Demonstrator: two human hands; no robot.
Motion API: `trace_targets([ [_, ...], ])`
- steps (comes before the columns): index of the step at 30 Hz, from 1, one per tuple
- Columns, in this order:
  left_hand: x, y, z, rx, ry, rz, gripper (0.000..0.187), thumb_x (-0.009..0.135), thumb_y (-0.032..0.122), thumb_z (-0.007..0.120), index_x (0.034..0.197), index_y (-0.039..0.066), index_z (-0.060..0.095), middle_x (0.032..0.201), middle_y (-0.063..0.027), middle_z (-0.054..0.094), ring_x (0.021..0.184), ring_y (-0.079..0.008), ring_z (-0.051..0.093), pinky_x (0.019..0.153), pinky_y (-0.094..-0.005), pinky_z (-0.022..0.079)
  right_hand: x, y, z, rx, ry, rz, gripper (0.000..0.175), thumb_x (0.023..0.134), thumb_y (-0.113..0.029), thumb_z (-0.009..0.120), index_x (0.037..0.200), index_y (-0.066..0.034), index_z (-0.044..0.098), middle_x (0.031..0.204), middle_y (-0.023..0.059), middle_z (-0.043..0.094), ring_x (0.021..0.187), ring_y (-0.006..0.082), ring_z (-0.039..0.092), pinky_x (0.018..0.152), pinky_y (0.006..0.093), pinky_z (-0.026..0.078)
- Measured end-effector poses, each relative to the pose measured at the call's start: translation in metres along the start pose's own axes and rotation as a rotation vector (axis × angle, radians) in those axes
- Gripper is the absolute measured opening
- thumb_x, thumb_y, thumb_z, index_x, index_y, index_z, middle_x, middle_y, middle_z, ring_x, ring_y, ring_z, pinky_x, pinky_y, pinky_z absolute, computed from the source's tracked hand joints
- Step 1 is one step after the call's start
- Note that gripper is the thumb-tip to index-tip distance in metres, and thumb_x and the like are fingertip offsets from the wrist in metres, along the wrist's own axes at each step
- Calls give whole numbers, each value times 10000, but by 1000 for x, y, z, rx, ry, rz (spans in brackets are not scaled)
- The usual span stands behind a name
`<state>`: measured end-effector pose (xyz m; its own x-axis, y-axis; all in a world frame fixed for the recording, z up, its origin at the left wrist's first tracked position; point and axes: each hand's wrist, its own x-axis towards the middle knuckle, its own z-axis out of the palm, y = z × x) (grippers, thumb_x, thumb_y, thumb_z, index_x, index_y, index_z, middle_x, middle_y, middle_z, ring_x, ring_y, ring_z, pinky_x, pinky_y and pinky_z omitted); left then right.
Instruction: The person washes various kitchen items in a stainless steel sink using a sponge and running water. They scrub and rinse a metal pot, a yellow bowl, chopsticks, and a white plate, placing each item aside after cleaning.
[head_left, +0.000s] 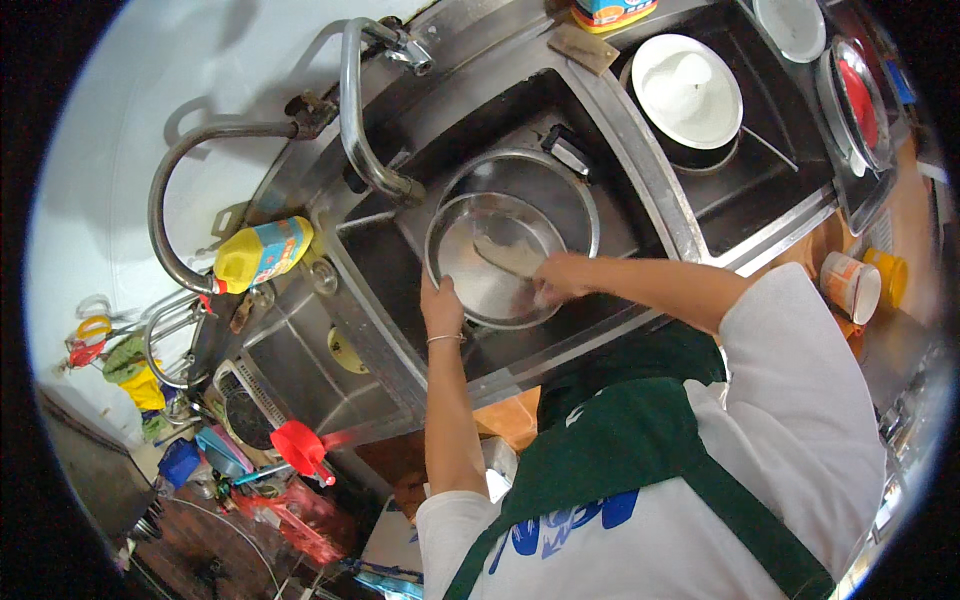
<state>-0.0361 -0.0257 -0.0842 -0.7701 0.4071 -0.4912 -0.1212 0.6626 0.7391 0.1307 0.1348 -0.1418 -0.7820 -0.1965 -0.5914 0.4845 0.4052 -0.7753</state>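
Note:
My left hand (442, 306) grips the near left rim of a round stainless steel basin (495, 300), tilted over the middle sink. My right hand (559, 281) is at the basin's right side, blurred, closed on a pale scrubbing pad or cloth (510, 256) that lies against the inside; its exact kind is unclear. Behind the basin, a larger round metal pot (594, 217) stands in the sink (652, 225). A black and silver object (566, 152) is beside the pot's far right rim. The steel faucet (375, 169) reaches over the sink's left side.
White bowls (686, 90) rest on a dark pan in the right sink. A tan sponge (583, 49) lies on the divider. A yellow detergent bottle (262, 255) lies tilted at left, near a curved pipe (161, 195). A red plastic dipper (300, 448) is at lower left.

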Motion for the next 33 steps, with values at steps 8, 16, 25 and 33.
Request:
trace_targets([
  [8,-19,23,0,-115,-120,-186,568,725,-17,386,1291,4,330,1179,-215,485,1031,-313,518,925,-350,368,120,31,-35,-209,700,-364,300,712,-133,608,994,-75,526,1096,167,470,1042,349,457,846,387,415],
  [16,-37,27,-10,318,-56,362,685,775,308,625,1304,61,267,1222,-206,433,1246,-331,267,1053,-389,177,121,39,-23,262,123,-138,509,699,-217,640,1146,-52,462,1058,186,557,960,335,543,809,397,438],
  [25,-34,59,-38,478,-511,765,253,631,228,726,684,22,589,691,-94,586,632,-247,554,576,-306,431,156,85,-20,465,314,107,398,814,-302,498,1129,-60,516,1029,139,588,891,272,586,737,390,474],
  [33,-54,89,-45,-94,-73,239,303,919,240,462,737,8,528,606,56,398,568,-39,328,489,-210,284,120,80,-25,137,333,99,284,759,-253,577,955,-47,597,941,133,607,844,274,579,733,380,454],
])
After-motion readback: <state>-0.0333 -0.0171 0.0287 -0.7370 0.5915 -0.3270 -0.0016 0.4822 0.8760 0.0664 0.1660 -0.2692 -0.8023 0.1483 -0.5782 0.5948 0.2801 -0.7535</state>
